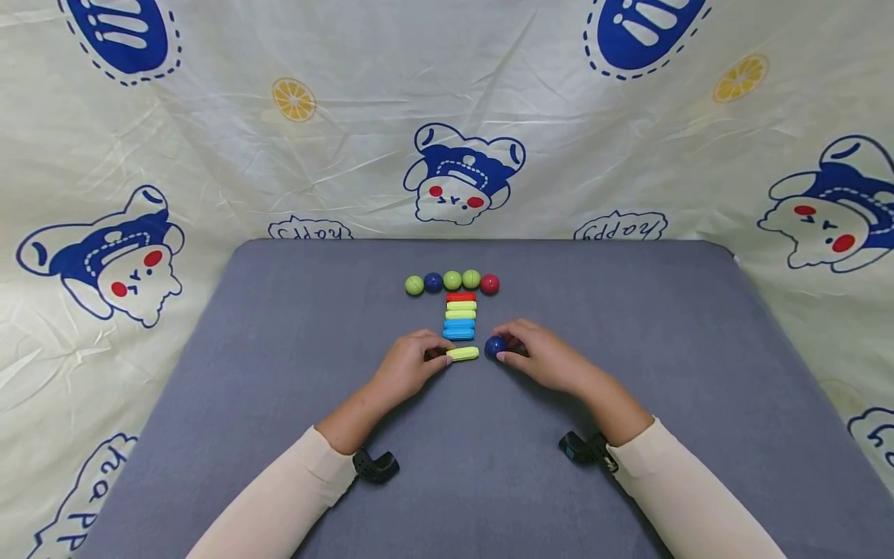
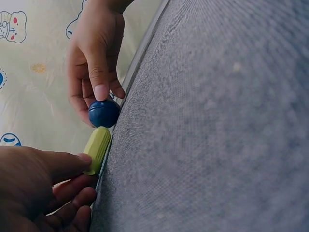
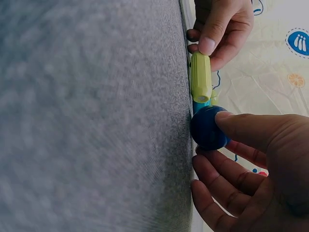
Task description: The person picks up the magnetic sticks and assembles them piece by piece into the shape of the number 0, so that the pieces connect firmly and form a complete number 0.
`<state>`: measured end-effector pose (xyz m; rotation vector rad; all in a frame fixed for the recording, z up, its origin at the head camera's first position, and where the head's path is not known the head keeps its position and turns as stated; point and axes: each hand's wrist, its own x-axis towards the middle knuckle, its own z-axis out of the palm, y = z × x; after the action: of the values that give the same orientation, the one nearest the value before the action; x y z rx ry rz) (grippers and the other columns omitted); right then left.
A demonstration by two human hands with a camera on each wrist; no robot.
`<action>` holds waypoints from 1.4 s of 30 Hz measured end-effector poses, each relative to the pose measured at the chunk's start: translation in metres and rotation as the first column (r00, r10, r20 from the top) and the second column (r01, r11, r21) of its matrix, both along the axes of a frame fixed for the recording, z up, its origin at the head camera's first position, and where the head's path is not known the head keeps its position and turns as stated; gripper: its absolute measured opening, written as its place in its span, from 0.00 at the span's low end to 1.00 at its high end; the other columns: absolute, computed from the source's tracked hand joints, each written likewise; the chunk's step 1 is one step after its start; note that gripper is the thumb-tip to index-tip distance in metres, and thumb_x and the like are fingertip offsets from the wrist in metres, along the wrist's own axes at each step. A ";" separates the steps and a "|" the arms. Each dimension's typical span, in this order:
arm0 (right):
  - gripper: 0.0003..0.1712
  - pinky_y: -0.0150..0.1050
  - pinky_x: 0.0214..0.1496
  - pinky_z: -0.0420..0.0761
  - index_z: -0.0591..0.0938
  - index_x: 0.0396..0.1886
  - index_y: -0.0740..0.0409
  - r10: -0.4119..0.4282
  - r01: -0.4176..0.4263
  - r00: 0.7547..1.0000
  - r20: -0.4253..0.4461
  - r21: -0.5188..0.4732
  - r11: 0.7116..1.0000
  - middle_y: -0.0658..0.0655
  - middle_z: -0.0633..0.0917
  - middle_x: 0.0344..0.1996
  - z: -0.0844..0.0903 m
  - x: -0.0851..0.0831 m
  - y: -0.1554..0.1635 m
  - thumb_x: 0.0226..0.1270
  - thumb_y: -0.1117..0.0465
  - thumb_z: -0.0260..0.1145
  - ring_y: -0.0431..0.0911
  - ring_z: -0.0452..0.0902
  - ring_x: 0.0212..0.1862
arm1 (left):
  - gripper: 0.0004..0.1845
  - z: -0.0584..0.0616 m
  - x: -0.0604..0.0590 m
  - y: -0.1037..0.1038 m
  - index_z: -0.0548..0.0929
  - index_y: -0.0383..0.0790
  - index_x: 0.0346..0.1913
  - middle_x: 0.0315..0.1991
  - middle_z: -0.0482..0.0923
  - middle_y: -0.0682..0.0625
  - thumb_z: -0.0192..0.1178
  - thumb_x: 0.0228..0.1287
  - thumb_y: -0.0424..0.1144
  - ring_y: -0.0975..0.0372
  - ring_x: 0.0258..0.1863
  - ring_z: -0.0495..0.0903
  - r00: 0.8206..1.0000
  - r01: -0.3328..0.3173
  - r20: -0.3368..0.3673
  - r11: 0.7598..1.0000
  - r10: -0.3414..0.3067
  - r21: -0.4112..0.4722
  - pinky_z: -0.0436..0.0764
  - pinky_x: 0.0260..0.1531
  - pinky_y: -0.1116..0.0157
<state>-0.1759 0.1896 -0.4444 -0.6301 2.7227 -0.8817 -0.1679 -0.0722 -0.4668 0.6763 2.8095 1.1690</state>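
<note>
My left hand (image 1: pixel 412 365) pinches the left end of a short yellow-green ribbed stick (image 1: pixel 462 354), which lies crosswise on the grey cloth. Just right of the stick's free end, my right hand (image 1: pixel 541 355) holds a dark blue ball (image 1: pixel 495 346) between thumb and fingers. In the right wrist view the thumb presses on the blue ball (image 3: pixel 208 127), close to the ribbed stick (image 3: pixel 201 79). Directly beyond the held stick is a stacked column of similar sticks: two blue (image 1: pixel 458 335), two yellow (image 1: pixel 460 315) and one red (image 1: pixel 461 296) at the far end.
Across the top of the column runs a row of balls: green (image 1: pixel 414 286), blue (image 1: pixel 433 282), two more green (image 1: pixel 462 279) and red (image 1: pixel 490 284). Grey cloth covers the table (image 1: pixel 293 310). A printed curtain (image 1: pixel 363 171) hangs behind its far edge.
</note>
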 end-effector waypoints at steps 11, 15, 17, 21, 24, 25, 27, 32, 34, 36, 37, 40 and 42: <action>0.21 0.50 0.60 0.80 0.78 0.64 0.55 0.021 -0.021 1.000 0.003 -0.037 0.999 0.56 0.83 0.56 -0.001 0.002 -0.002 0.74 0.57 0.65 0.49 0.80 0.55 | 0.09 0.003 -0.003 -0.001 0.90 0.43 0.47 0.41 0.85 0.50 0.68 0.67 0.37 0.63 0.38 0.79 0.999 -0.010 0.041 0.999 0.009 0.031 0.78 0.42 0.66; 0.21 0.50 0.60 0.80 0.78 0.64 0.53 0.023 -0.022 1.000 0.019 -0.059 0.998 0.56 0.82 0.57 -0.003 0.001 -0.002 0.75 0.58 0.64 0.48 0.80 0.54 | 0.09 0.001 -0.005 -0.001 0.89 0.44 0.48 0.41 0.84 0.51 0.67 0.67 0.38 0.63 0.38 0.78 0.998 -0.011 0.055 0.999 0.008 0.041 0.78 0.42 0.65; 0.21 0.50 0.59 0.80 0.78 0.64 0.52 0.024 -0.022 0.999 0.024 -0.071 0.997 0.55 0.82 0.57 -0.005 0.000 -0.001 0.75 0.58 0.64 0.47 0.80 0.53 | 0.10 0.000 -0.006 -0.001 0.89 0.44 0.49 0.41 0.84 0.51 0.67 0.68 0.39 0.63 0.38 0.78 0.998 -0.009 0.061 0.999 0.006 0.041 0.78 0.42 0.66; 0.20 0.46 0.56 0.79 0.79 0.63 0.51 0.018 -0.015 0.999 0.030 -0.109 0.994 0.54 0.82 0.55 -0.011 0.000 0.000 0.74 0.57 0.65 0.44 0.80 0.51 | 0.10 0.000 -0.006 -0.001 0.89 0.44 0.49 0.41 0.84 0.51 0.67 0.68 0.39 0.64 0.38 0.78 0.997 -0.002 0.073 0.999 -0.002 0.046 0.78 0.41 0.66; 0.20 0.42 0.54 0.79 0.80 0.62 0.50 0.009 -0.005 0.999 0.031 -0.141 0.990 0.53 0.82 0.53 -0.016 0.000 0.000 0.73 0.56 0.67 0.42 0.79 0.48 | 0.10 0.000 -0.005 -0.001 0.89 0.43 0.49 0.40 0.83 0.50 0.67 0.67 0.38 0.63 0.38 0.78 0.996 -0.009 0.092 0.998 0.003 0.068 0.78 0.40 0.67; 0.20 0.41 0.53 0.79 0.81 0.62 0.50 0.006 -0.002 1.000 0.030 -0.150 0.989 0.53 0.82 0.52 -0.017 0.001 0.000 0.72 0.56 0.67 0.42 0.78 0.48 | 0.10 0.000 -0.005 -0.001 0.89 0.43 0.49 0.40 0.83 0.50 0.68 0.67 0.38 0.64 0.38 0.78 0.995 -0.014 0.098 0.997 0.006 0.076 0.77 0.40 0.68; 0.20 0.38 0.52 0.78 0.81 0.62 0.50 0.001 0.004 1.000 0.031 -0.171 0.985 0.53 0.82 0.51 -0.019 0.001 0.000 0.72 0.56 0.67 0.42 0.77 0.47 | 0.10 -0.001 -0.005 -0.001 0.89 0.43 0.48 0.39 0.83 0.50 0.68 0.66 0.39 0.64 0.37 0.78 0.995 -0.021 0.103 0.996 0.011 0.091 0.77 0.40 0.68; 0.21 0.35 0.49 0.76 0.82 0.61 0.49 -0.009 0.017 0.999 0.040 -0.214 0.977 0.53 0.82 0.49 -0.022 0.001 0.000 0.69 0.55 0.70 0.42 0.77 0.46 | 0.09 -0.006 -0.006 -0.002 0.89 0.45 0.47 0.38 0.82 0.52 0.69 0.66 0.40 0.65 0.36 0.77 0.992 -0.037 0.126 0.993 0.022 0.115 0.77 0.38 0.70; 0.21 0.35 0.48 0.76 0.82 0.60 0.49 -0.011 0.020 0.999 0.042 -0.219 0.976 0.52 0.82 0.49 -0.023 0.001 -0.001 0.68 0.54 0.71 0.42 0.77 0.46 | 0.09 -0.008 -0.006 -0.002 0.89 0.46 0.47 0.37 0.81 0.53 0.69 0.66 0.41 0.66 0.36 0.77 0.990 -0.042 0.139 0.991 0.024 0.127 0.76 0.38 0.70; 0.21 0.35 0.48 0.76 0.82 0.60 0.49 -0.013 0.022 0.999 0.044 -0.219 0.975 0.52 0.82 0.49 -0.023 0.001 -0.001 0.68 0.54 0.71 0.43 0.77 0.46 | 0.09 -0.009 -0.006 -0.002 0.89 0.46 0.46 0.37 0.81 0.53 0.69 0.65 0.41 0.66 0.36 0.77 0.988 -0.046 0.151 0.989 0.025 0.141 0.76 0.38 0.70; 0.21 0.35 0.48 0.76 0.82 0.60 0.48 -0.013 0.022 0.999 0.042 -0.218 0.976 0.52 0.82 0.49 -0.024 0.001 -0.001 0.68 0.54 0.71 0.43 0.77 0.46 | 0.09 -0.009 -0.006 -0.002 0.89 0.46 0.46 0.37 0.81 0.53 0.69 0.65 0.41 0.66 0.36 0.77 0.988 -0.049 0.155 0.988 0.026 0.146 0.76 0.38 0.70; 0.21 0.36 0.48 0.76 0.82 0.59 0.48 -0.015 0.023 0.999 0.042 -0.215 0.976 0.52 0.82 0.49 -0.024 0.001 -0.001 0.68 0.54 0.71 0.43 0.77 0.46 | 0.09 -0.009 -0.006 -0.002 0.89 0.46 0.46 0.37 0.81 0.52 0.69 0.65 0.40 0.66 0.36 0.77 0.985 -0.056 0.169 0.986 0.029 0.155 0.76 0.38 0.70; 0.21 0.35 0.48 0.76 0.82 0.59 0.48 -0.012 0.020 0.999 0.038 -0.216 0.976 0.52 0.82 0.49 -0.025 0.000 -0.001 0.68 0.54 0.71 0.42 0.77 0.46 | 0.09 -0.009 -0.006 -0.002 0.89 0.46 0.46 0.37 0.81 0.52 0.69 0.65 0.40 0.66 0.36 0.77 0.984 -0.057 0.175 0.986 0.029 0.157 0.76 0.38 0.70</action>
<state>-0.1757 0.1885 -0.4697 -0.6247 2.6239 -1.1932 -0.1740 -0.0745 -0.4761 0.4969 2.6205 1.4022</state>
